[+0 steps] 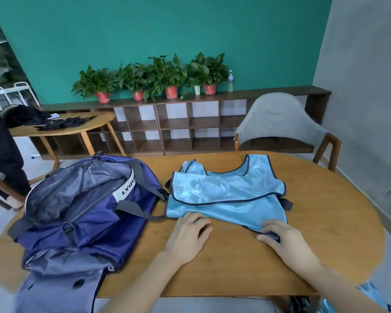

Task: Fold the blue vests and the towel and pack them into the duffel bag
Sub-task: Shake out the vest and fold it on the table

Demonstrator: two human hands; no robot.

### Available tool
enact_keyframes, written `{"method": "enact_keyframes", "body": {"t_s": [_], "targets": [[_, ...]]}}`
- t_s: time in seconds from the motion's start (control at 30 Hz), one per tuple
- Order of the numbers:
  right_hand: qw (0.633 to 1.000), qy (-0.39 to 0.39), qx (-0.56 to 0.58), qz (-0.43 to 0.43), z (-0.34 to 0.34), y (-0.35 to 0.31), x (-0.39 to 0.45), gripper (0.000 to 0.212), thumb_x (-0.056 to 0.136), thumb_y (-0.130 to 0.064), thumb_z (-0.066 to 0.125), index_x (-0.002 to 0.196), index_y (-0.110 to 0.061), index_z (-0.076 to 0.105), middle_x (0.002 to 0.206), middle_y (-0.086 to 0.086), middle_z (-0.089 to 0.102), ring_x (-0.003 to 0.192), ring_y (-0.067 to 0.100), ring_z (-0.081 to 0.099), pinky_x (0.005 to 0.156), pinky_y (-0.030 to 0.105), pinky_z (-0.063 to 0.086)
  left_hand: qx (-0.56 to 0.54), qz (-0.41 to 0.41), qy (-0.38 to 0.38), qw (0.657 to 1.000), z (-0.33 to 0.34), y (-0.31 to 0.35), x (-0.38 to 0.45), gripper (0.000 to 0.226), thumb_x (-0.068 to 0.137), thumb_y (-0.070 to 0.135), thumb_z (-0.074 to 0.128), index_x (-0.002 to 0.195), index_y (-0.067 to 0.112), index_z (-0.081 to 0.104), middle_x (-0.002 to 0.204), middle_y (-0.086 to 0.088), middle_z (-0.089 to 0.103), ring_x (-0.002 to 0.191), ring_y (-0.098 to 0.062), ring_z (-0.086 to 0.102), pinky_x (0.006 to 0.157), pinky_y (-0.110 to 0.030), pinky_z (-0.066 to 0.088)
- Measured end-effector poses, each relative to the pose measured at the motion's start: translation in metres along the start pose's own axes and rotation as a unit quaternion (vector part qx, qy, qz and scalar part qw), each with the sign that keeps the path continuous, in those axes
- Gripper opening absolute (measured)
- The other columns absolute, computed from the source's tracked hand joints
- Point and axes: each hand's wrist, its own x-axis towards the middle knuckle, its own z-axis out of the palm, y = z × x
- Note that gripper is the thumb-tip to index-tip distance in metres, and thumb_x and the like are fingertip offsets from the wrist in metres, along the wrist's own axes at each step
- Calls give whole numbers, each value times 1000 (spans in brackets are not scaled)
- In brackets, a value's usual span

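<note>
A light blue vest point(226, 195) with dark piping is seen spread on the oval wooden table point(325, 222), its neck opening turned toward the far edge and part of the fabric folded over across the middle; more than one layer may be stacked there, but this cannot be told for certain. The left hand point(190, 231) is laid on the tabletop with its fingers fairly straight, the fingertips touching the vest's near hem. The right hand point(278, 236) is placed at the near right corner of the vest, its fingers curled over the dark-edged hem, which appears to be pinched, though the grip is blurred. A navy duffel bag point(81, 213) is set just beside the vest on the left part of the table, its top unzipped and its grey lining exposed, with grey straps draped toward the vest. Beyond the table, a chair point(280, 125) is draped with a grey cloth point(278, 116). Potted plants point(158, 77) and a plastic bottle point(230, 81) are lined along a low cubby shelf point(185, 125) against the teal wall.
</note>
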Motion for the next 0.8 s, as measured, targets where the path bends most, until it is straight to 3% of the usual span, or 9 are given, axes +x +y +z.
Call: {"method": "enact_keyframes", "body": {"t_s": [0.1,0.13,0.3,0.43,0.57,0.63,0.8], "targets": [[999,45,12,-22,-2,0,-12,11,91,-27,70,82,-33,68,98,-25,66,101,-4,62,90,6,40,23,10,12,1000,1,7,-4,35,101,48,48,127,30,66,120,11,57,115,-12,51,101,-33,41],[997,66,24,-36,-3,-4,-17,8,93,-31,66,85,-31,68,98,-23,66,99,-2,63,87,7,41,24,16,17,999,1,14,-5,38,101,49,48,128,30,65,121,9,56,115,-14,51,100,-35,42],[987,125,26,-100,-6,-17,-33,36,100,-54,43,101,-25,64,99,-23,63,97,-6,60,81,5,41,-3,56,16,998,19,75,5,52,93,62,54,132,28,60,123,4,54,115,-15,48,100,-32,37],[982,146,11,-117,-5,-15,-33,35,101,-49,44,102,-21,65,98,-17,64,96,-3,59,87,5,39,-37,87,85,992,33,108,18,25,95,40,64,110,20,70,107,5,58,101,-15,54,89,-31,42],[971,196,-39,-133,-4,-5,-29,25,100,-38,49,97,-20,67,94,-15,62,89,4,56,88,19,40,-38,75,146,986,34,105,18,7,96,23,68,100,17,70,95,7,66,90,-12,59,84,-30,46],[964,218,-72,-132,-4,1,-25,28,99,-38,49,94,-19,69,92,-12,63,88,9,55,82,27,39,-41,54,158,985,30,100,15,4,94,20,71,98,19,70,91,9,68,83,-10,60,83,-27,44],[957,233,-127,-116,-11,17,-26,32,96,-41,50,88,-23,75,90,-12,67,90,13,56,78,30,35,-35,30,132,990,14,71,1,11,90,18,74,101,21,72,94,11,68,82,-9,53,82,-26,41]]}}
